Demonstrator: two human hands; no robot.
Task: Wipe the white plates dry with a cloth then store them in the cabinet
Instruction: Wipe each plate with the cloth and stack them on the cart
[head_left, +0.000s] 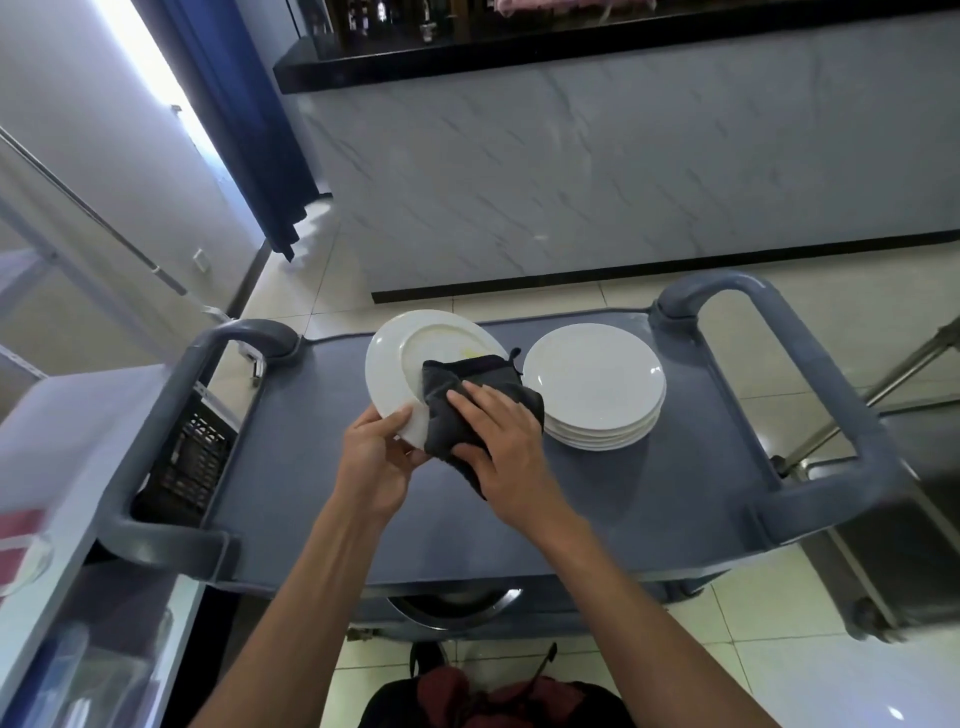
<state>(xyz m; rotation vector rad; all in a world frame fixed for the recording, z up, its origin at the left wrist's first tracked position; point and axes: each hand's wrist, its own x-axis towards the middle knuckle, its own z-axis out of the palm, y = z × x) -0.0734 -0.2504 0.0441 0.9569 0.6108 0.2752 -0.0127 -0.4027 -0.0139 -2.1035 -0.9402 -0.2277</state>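
My left hand (376, 449) grips the near rim of a white plate (410, 358), held tilted above the grey cart top (322, 467). A dark grey cloth (470, 397) lies over the plate's right part, with my right hand (506, 441) holding it against the plate, fingers wrapped round its lower fold. To the right a stack of several white plates (595, 387) sits on the cart. The cloth and my right hand hide the held plate's lower right rim.
The cart has thick grey handles at left (171, 431) and right (810, 374). A black crate (187, 462) stands at the cart's left side. A grey marble-look counter front (597, 171) lies beyond the cart. A white cabinet surface (62, 457) stands at the left.
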